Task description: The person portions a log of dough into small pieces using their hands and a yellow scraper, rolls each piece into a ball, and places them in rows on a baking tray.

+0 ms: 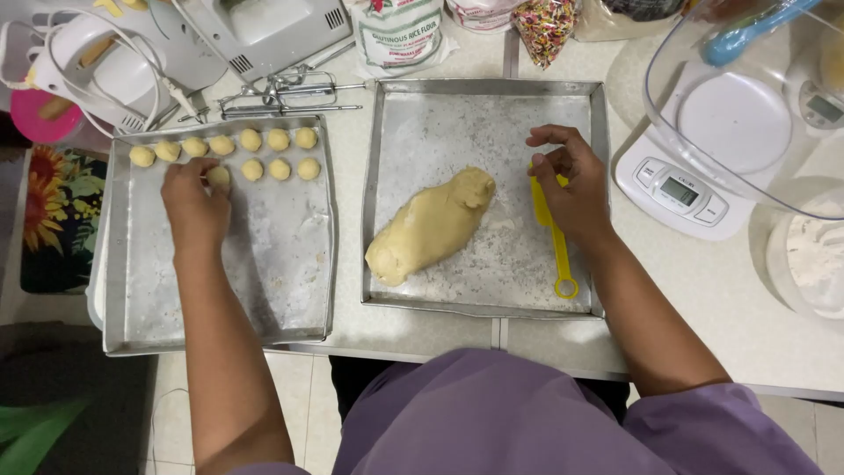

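Left hand (195,207) fingertips on dough ball (218,176); right hand (571,185) curled around yellow scoop (552,233), beside dough lump (431,226).

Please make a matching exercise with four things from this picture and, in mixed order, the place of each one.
Things:
1. dough lump
2. dough balls
3. yellow scoop
4. kitchen scale

Places:
A. in rows on the left tray
B. on the counter, right of the trays
C. middle of the right tray
D. under the right hand

Pairs: 1-C, 2-A, 3-D, 4-B

Home kitchen: baking trays (132,339), dough (431,224), kitchen scale (681,189).
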